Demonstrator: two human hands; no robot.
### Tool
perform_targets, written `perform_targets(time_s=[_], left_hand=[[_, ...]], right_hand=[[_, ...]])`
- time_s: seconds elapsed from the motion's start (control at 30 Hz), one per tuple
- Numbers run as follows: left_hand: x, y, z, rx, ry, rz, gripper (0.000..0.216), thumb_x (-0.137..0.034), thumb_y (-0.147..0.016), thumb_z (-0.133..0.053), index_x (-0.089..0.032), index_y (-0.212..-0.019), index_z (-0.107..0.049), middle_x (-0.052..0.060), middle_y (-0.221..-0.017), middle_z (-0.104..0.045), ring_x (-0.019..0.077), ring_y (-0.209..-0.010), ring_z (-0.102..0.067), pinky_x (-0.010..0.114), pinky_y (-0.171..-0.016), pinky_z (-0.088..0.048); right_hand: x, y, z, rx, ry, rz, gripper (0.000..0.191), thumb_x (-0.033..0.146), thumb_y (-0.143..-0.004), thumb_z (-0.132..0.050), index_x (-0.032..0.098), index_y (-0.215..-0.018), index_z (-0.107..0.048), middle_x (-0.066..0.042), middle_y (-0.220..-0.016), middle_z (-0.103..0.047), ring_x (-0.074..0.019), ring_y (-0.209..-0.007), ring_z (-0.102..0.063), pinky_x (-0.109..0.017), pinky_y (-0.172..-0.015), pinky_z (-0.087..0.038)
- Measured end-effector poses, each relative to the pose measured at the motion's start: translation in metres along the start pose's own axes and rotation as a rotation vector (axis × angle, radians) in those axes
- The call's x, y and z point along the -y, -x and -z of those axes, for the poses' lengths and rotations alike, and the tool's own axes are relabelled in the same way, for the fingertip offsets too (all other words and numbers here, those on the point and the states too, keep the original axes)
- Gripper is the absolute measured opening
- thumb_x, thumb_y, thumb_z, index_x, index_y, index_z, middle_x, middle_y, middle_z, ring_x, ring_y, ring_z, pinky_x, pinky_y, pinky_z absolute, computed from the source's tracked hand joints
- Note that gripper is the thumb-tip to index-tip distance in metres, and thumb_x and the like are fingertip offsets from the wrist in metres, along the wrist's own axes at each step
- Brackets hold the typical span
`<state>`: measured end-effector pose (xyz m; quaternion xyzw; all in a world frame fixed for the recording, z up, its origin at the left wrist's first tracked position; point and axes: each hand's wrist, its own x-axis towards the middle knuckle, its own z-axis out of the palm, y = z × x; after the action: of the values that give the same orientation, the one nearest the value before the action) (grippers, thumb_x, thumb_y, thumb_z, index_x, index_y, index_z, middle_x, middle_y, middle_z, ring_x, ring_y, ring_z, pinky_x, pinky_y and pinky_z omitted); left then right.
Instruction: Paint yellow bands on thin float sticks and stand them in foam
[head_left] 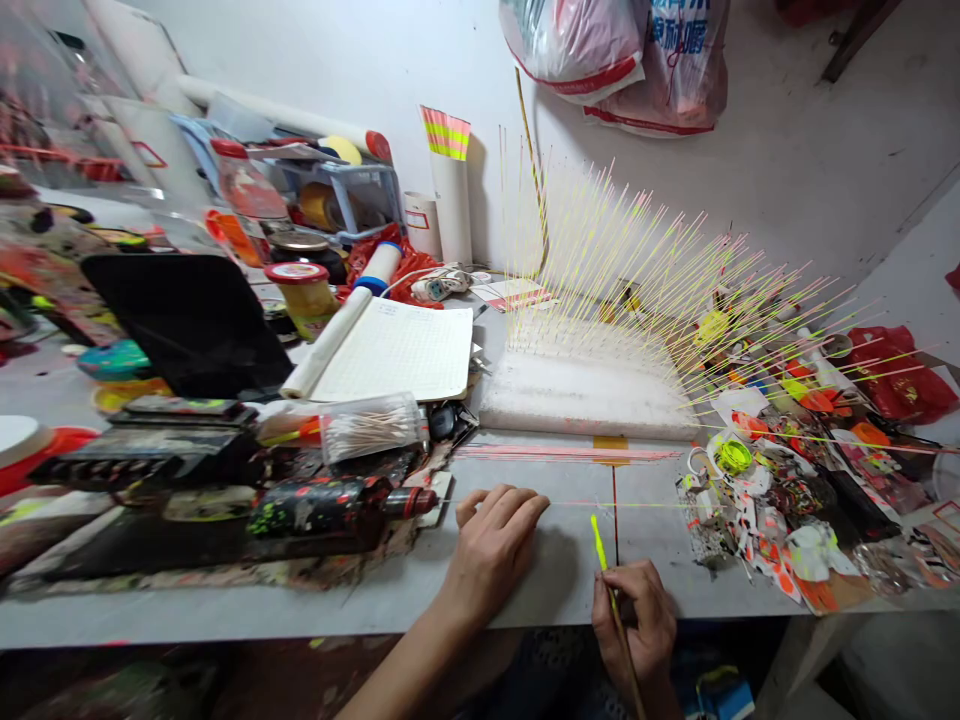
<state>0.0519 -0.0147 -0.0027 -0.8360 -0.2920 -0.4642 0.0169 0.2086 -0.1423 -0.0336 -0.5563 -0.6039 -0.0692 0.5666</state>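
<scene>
My right hand [639, 612] grips a paintbrush [618, 622] whose tip is coated in bright yellow paint. The bristles point up and sit just below a thin rod [622, 504], whose stretch to the right looks yellowish. My left hand [501, 540] is palm down with fingers bent together over this rod; the thumb is hidden. To its left, the rod runs into the dark red nose of a paint-spattered black motor tool [322, 508]. Pink rods [562, 454] lie in a bundle beyond my hands.
A white foam block [585, 395] holds many upright and leaning painted rods. Paint-crusted scraps and pots [780, 500] crowd the right side. On the left are a cotton swab box [371, 428], an open notebook [397, 350] and a black panel [184, 320]. Plastic bags [622, 60] hang above.
</scene>
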Motion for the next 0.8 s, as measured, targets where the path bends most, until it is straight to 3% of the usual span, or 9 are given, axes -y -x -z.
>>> perform_targets(time_s=[0.27,0.8], left_hand=[[0.009,0.002,0.01,-0.031,-0.05,-0.006,0.018,-0.011,-0.094,-0.048,-0.022,-0.094,-0.062,-0.002,-0.085,-0.072,0.0126,-0.077,-0.063,0.033,-0.083,-0.034],[0.007,0.007,0.004,-0.047,-0.005,0.022,0.02,-0.009,-0.094,-0.047,-0.021,-0.095,-0.063,-0.002,-0.085,-0.072,0.0123,-0.078,-0.063,0.033,-0.084,-0.033]], right_hand=[[0.004,-0.003,-0.016,0.008,0.053,-0.012,0.01,0.015,-0.095,-0.057,0.022,-0.097,-0.063,-0.001,-0.078,-0.066,-0.0139,-0.067,-0.06,-0.026,-0.06,-0.051],[-0.002,0.0,-0.011,0.019,0.095,-0.06,0.007,0.021,-0.097,-0.057,0.021,-0.097,-0.064,0.0,-0.077,-0.063,-0.0126,-0.065,-0.059,-0.023,-0.061,-0.051]])
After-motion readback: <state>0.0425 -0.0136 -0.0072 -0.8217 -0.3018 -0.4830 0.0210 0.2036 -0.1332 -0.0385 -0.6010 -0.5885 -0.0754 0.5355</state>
